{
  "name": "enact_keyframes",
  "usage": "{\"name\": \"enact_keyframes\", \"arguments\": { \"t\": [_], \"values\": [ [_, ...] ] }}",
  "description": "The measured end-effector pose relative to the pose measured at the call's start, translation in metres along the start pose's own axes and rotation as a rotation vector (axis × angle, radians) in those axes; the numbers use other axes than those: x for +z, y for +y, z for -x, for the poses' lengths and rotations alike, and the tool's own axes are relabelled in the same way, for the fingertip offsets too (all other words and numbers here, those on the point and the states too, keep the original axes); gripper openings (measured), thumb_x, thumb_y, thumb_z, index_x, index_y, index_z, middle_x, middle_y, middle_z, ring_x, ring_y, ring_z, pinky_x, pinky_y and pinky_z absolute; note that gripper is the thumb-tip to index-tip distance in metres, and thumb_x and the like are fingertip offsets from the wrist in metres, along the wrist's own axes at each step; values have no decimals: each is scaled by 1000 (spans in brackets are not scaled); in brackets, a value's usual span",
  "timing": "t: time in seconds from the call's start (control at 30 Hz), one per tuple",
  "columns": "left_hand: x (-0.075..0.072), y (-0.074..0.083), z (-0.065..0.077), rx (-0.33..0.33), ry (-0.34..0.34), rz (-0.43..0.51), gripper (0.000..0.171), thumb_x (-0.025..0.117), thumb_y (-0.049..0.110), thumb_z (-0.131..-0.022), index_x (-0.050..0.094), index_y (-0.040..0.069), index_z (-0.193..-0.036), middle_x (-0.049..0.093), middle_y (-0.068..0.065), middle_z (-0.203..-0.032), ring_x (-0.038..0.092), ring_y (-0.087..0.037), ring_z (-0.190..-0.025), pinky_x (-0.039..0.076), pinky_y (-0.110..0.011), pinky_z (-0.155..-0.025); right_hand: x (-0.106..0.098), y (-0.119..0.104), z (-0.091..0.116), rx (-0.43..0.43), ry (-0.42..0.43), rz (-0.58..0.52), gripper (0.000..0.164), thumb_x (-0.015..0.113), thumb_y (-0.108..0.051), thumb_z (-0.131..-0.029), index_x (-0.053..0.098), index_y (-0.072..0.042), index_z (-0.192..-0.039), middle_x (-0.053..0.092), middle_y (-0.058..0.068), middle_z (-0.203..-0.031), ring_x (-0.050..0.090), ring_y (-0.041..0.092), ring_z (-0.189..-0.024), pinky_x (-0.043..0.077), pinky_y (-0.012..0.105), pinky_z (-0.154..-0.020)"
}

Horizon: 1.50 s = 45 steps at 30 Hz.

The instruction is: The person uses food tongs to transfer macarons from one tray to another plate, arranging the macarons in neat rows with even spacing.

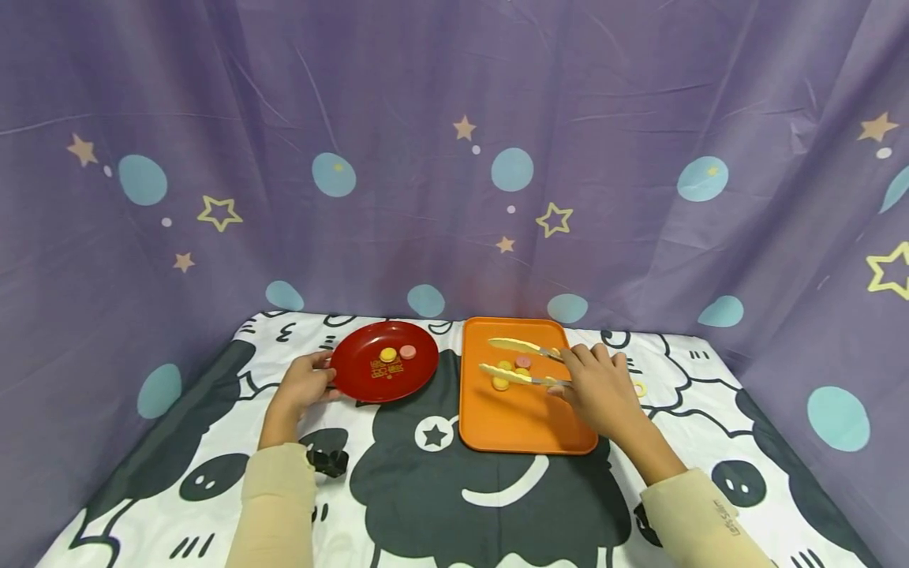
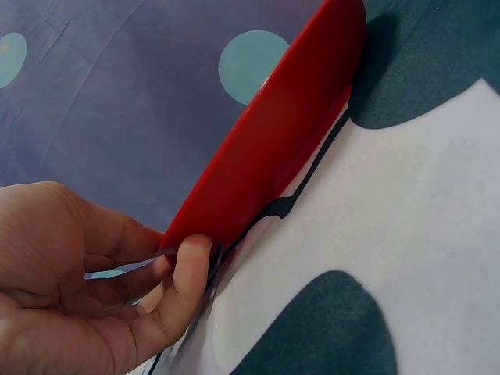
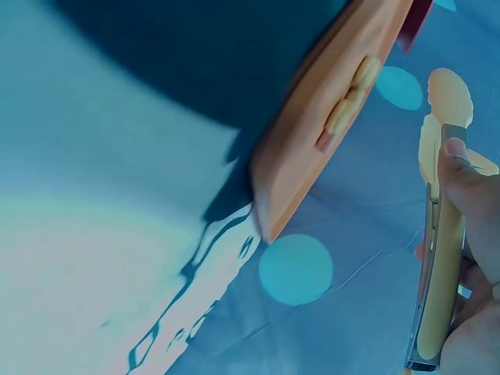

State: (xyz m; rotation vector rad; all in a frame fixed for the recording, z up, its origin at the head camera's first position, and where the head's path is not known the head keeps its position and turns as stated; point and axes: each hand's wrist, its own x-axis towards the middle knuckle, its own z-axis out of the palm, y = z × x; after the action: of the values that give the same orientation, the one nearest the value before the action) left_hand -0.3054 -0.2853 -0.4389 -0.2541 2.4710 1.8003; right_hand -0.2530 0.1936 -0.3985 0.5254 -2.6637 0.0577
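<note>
My left hand (image 1: pixel 301 386) pinches the left rim of a round red plate (image 1: pixel 355 347), thumb and fingers on its edge in the left wrist view. On the plate lie one yellow macaron-like piece (image 1: pixel 387 355) and one pink piece (image 1: pixel 408 352). My right hand (image 1: pixel 600 390) grips food tongs (image 1: pixel 507 373) with pale yellow tips and metal arms. The tips stand apart above the orange tray (image 1: pixel 525 430), with nothing between them in the right wrist view. Beneath them on the tray sit several yellow pieces (image 1: pixel 500 384) and a pink piece (image 1: pixel 523 362).
Plate and tray stand side by side on a black-and-white cartoon-print cloth (image 1: pixel 497 521). Behind the table hangs a purple curtain (image 1: pixel 426 237) with stars and blue dots. A small black object (image 1: pixel 328 462) appears beside the left sleeve.
</note>
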Motion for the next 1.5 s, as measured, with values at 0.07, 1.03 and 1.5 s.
{"name": "enact_keyframes", "arguments": {
  "t": [0.07, 1.03, 1.5],
  "values": [
    [0, 0, 0, -3, 1, 1, 56, 42, -2, -102, 31, -5, -157, 40, -27, -147, 65, -16, -84, 63, -31, -72, 1, 3, 4, 1, -5, -2, 62, 81, -45, -86, 64, -4, -129, 63, 11, -119, 48, 32, -99, 34, 46, -73],
    [0, 1, 1, 11, 1, -14, 55, 43, -2, -102, 31, -6, -157, 43, -27, -143, 65, -17, -84, 63, -31, -71, 13, 16, 22, -20, -110, -8, 58, 83, -45, -84, 70, -6, -124, 66, 8, -108, 49, 28, -91, 34, 41, -69],
    [1, 1, 1, -1, 15, -18, 56, 43, -3, -101, 33, -5, -156, 45, -26, -140, 64, -17, -84, 63, -31, -72, 11, 13, 18, 5, -136, -18, 57, 82, -45, -85, 70, -7, -126, 67, 9, -110, 50, 29, -93, 33, 40, -68]
  ]
}}
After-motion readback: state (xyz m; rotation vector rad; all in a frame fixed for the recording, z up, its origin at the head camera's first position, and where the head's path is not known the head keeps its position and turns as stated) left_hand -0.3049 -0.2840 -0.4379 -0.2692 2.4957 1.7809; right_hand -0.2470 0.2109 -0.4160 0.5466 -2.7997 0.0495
